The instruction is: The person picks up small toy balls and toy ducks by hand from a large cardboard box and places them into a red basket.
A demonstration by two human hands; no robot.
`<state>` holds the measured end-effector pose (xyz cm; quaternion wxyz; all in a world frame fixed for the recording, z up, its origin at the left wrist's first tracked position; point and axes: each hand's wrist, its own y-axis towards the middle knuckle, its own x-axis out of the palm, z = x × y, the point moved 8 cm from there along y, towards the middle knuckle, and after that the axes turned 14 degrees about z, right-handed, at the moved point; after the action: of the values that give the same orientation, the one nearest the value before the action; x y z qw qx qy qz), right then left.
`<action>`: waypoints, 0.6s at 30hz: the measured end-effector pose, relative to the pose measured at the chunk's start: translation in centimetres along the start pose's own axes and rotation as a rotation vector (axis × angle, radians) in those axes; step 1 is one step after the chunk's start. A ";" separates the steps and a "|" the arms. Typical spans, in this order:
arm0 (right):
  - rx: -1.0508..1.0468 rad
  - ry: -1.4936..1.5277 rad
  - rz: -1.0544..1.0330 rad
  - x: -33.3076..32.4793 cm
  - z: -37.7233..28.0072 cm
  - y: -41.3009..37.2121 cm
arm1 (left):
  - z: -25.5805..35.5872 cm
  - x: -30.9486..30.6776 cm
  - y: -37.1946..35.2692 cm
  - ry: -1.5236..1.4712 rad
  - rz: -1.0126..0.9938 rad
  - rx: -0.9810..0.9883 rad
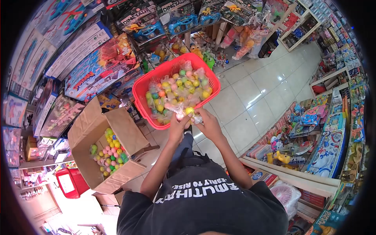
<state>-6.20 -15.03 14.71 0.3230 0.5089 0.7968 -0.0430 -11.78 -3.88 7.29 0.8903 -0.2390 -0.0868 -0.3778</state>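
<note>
Pinching packet (188, 113) of coloured balls from both ends: left hand (178, 127) closing on left end, right hand (211, 124) closing on right end. Holding packet over near rim of basket (141, 100), itself brimming with similar packets. Box (88, 133) sitting open on left, loose balls inside.

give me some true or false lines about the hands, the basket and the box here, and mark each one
1. The left hand and the right hand both grip a small clear packet of coloured balls. True.
2. The basket is blue. False: it is red and holds many packets of coloured balls.
3. The cardboard box stands open with coloured balls inside. True.
4. The cardboard box is on the person's right. False: it is on their left, beside the basket.
5. The floor is laid with pale tiles. True.
</note>
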 end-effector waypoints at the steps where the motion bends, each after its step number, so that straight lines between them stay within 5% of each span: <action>1: 0.002 -0.004 -0.004 0.0 0.6 0.9 | 0.4 0.7 0.6 -0.004 0.001 -0.004; 3: -0.133 -0.022 0.127 -0.9 0.8 3.3 | 1.3 2.1 2.1 0.017 -0.012 0.022; 8: -0.134 0.019 0.077 -1.0 2.3 9.9 | 1.9 4.5 7.4 -0.094 -0.023 0.042; 10: -0.080 0.069 0.013 -0.3 3.0 12.5 | 1.7 4.8 9.3 -0.221 -0.028 -0.148; 11: -0.055 0.044 0.011 -0.4 3.6 14.1 | 0.7 4.2 11.5 -0.190 -0.030 -0.029; 18: -0.043 0.112 0.066 0.5 6.5 23.6 | 2.1 2.1 17.5 0.139 0.200 -0.072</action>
<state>16.49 -5.90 15.44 0.2900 0.5293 0.7972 0.0137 2.21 6.31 3.55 0.9183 -0.2515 0.0129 -0.3054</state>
